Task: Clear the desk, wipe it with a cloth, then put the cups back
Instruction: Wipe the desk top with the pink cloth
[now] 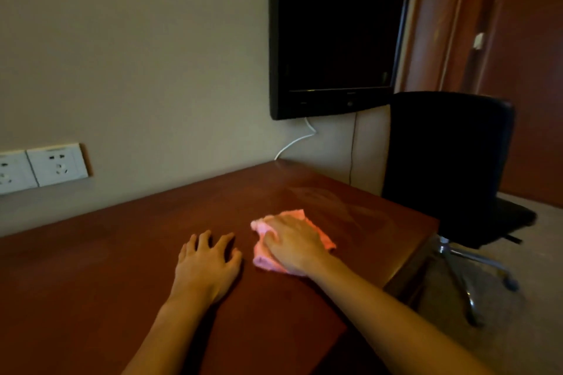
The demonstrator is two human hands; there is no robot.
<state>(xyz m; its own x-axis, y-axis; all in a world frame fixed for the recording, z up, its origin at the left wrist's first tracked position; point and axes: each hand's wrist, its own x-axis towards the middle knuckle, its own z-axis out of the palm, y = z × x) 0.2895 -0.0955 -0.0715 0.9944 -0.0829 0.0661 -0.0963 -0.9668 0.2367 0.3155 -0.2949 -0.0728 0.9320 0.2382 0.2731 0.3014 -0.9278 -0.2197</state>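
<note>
1. The pink cloth is pressed flat on the table by the right grip, fingers extended.
2. The left grip, spread and holding nothing, rests just left of the cloth.
3. Unwiped table appears to lie left of the cloth; no cups are seen.

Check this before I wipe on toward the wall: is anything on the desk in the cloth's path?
Nothing visible. The right hand presses the cloth on the desk; the left hand rests beside it, not ahead.
</note>
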